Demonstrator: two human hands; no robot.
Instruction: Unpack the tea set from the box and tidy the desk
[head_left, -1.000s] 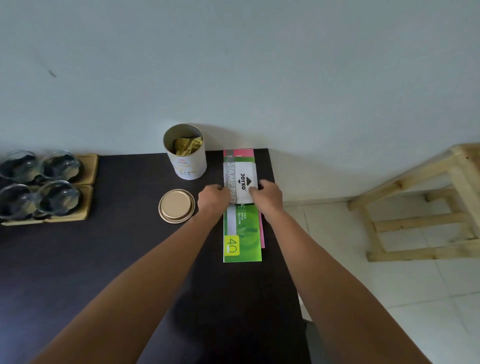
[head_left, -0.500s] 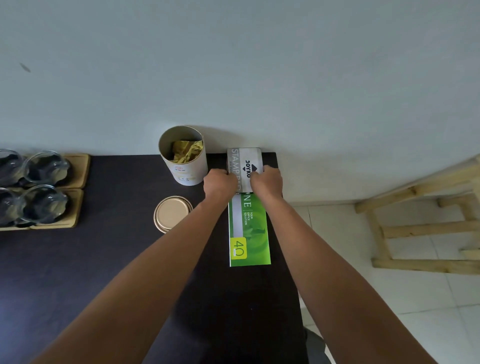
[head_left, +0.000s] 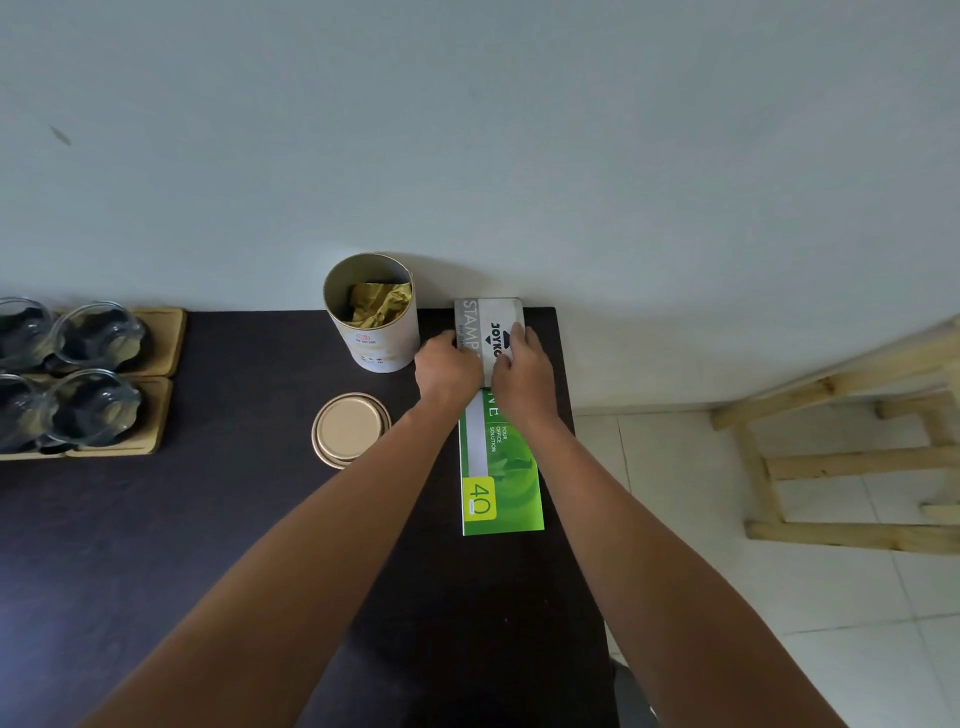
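Note:
A grey stamp-pad box (head_left: 488, 317) lies at the far right corner of the dark desk (head_left: 208, 545), against the wall, on top of a green booklet (head_left: 501, 478). My left hand (head_left: 449, 366) holds its left side and my right hand (head_left: 522, 371) holds its right side. To the left stands an open round tin (head_left: 374, 332) with gold foil packets inside. Its round lid (head_left: 350, 430) lies flat in front of it. Several glass cups (head_left: 93, 410) sit on wooden trays (head_left: 156, 343) at the far left.
The desk's right edge runs just beside the green booklet. Beyond it is a tiled floor with a wooden stool frame (head_left: 831, 457). The wall runs along the desk's back edge.
Both hands have pushed the stamp-pad box away along the booklet until it reaches the wall. The pink item under the booklet no longer shows.

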